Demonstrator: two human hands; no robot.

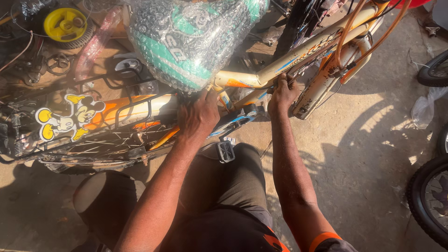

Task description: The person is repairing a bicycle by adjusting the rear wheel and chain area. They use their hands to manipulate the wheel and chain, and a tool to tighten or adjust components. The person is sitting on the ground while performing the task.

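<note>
While the right hand (282,94) clenches around the cream-and-orange frame tube (284,60) where it slopes toward two o'clock, the left hand (199,116) presses against the seat post area just below the bubble-wrapped saddle (186,42). Whether its fingers close on anything I cannot tell, since the back of the hand hides them. The small bicycle lies across the person's lap, its rear wheel (107,144) and black carrier rack (135,109) off at nine o'clock and a pedal (226,151) resting on the knee at six o'clock. To do this well, the right hand should probably keep the frame from rolling so that the left can work near the seat clamp without the bicycle shifting. A cartoon mouse sticker (67,117) sits farther out at nine o'clock, a yellow hub (65,24) at eleven, and dark tyres (427,203) at four.
</note>
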